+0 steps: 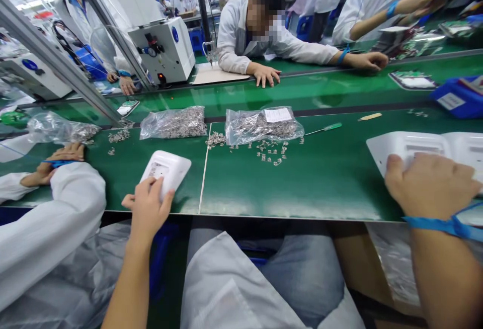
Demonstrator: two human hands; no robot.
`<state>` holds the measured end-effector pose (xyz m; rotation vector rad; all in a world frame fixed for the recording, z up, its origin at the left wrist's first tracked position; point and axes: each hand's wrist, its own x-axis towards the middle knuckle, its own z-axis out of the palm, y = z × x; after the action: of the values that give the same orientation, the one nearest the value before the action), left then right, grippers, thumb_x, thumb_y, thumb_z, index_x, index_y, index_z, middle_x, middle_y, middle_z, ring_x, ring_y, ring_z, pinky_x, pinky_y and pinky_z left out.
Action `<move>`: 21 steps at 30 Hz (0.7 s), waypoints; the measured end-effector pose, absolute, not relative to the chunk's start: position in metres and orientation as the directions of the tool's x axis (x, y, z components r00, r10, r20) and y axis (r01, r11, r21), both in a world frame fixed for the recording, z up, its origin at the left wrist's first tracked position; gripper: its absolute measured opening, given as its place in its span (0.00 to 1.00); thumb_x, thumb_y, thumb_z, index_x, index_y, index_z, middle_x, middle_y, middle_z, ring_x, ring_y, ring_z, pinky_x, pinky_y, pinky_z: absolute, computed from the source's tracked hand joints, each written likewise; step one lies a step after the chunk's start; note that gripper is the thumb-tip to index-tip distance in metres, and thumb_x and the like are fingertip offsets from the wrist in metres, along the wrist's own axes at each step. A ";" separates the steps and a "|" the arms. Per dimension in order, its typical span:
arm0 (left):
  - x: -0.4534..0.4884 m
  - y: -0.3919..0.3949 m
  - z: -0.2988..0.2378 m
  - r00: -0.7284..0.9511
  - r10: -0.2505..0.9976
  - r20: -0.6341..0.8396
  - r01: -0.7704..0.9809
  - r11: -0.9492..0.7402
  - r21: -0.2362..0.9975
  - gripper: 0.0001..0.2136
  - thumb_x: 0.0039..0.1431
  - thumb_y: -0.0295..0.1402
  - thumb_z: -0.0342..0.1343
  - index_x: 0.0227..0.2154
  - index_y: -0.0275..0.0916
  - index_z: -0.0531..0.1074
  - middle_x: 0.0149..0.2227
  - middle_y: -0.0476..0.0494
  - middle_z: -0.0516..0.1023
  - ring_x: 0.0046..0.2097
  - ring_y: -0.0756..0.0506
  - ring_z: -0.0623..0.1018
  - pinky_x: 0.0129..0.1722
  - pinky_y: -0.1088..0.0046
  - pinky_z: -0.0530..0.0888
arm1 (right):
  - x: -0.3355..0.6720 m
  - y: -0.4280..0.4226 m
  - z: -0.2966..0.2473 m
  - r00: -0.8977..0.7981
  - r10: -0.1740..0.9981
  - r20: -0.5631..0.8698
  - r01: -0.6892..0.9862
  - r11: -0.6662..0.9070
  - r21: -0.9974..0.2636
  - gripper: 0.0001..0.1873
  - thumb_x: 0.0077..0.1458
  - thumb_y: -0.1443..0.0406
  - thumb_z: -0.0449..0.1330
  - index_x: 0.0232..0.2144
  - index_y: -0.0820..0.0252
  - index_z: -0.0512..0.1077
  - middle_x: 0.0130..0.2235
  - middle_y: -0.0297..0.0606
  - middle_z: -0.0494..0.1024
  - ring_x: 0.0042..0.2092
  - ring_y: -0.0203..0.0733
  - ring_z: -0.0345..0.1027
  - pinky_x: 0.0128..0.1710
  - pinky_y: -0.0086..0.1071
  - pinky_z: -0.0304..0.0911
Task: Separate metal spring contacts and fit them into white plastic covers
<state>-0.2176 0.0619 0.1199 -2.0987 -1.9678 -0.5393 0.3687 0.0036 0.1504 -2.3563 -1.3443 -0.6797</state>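
My left hand (148,209) grips the near edge of a small white plastic cover (168,169) that lies on the green bench (302,183). Its thumb and fingers pinch the cover's corner. My right hand (430,184) rests on a larger white plastic housing (415,144) at the right edge, fingers curled over its near side. A blue wrist strap (441,224) circles my right wrist.
Two clear bags of small metal parts (173,122) (262,124) lie mid-bench, with loose parts (269,150) scattered before them. A green-handled screwdriver (326,128) lies to the right. A co-worker's sleeve and hand (56,160) sit at my left. People work across the conveyor.
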 end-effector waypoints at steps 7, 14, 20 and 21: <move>-0.188 0.081 0.126 -0.233 0.771 0.593 0.966 0.116 0.229 0.24 0.69 0.43 0.41 0.54 0.30 0.71 0.62 0.22 0.63 0.63 0.25 0.58 0.57 0.45 0.55 | 0.330 -0.001 0.156 0.257 0.777 0.575 0.906 -0.401 0.138 0.31 0.66 0.52 0.49 0.59 0.74 0.67 0.33 0.61 0.77 0.35 0.68 0.73 0.26 0.45 0.54; -0.020 0.018 0.118 0.384 0.463 0.799 0.667 -0.737 0.106 0.31 0.71 0.52 0.36 0.55 0.31 0.73 0.52 0.31 0.78 0.58 0.36 0.70 0.49 0.59 0.60 | 0.194 0.005 0.176 -0.076 0.875 0.478 0.996 0.087 -0.001 0.24 0.66 0.64 0.50 0.61 0.71 0.63 0.47 0.59 0.78 0.45 0.58 0.76 0.34 0.40 0.68; 0.013 0.007 0.126 0.465 0.508 0.725 0.609 -0.778 0.155 0.32 0.72 0.52 0.33 0.46 0.33 0.77 0.48 0.34 0.81 0.55 0.37 0.75 0.45 0.58 0.57 | 0.205 0.063 0.199 -0.111 0.882 0.457 0.919 0.266 -0.291 0.11 0.63 0.66 0.55 0.44 0.59 0.76 0.34 0.40 0.83 0.34 0.45 0.77 0.35 0.35 0.69; 0.009 0.008 0.129 0.485 0.530 0.696 0.599 -0.781 0.177 0.32 0.72 0.52 0.33 0.43 0.33 0.77 0.46 0.35 0.82 0.53 0.38 0.76 0.45 0.58 0.56 | 0.223 0.080 0.199 -0.077 0.866 0.493 0.954 0.208 -0.217 0.10 0.62 0.65 0.57 0.41 0.59 0.77 0.36 0.42 0.83 0.37 0.48 0.77 0.37 0.37 0.68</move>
<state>0.0088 0.0078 0.1286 -2.6293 -1.0022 -1.1834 0.2230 0.0798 0.1992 -1.6823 -1.9664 -0.2187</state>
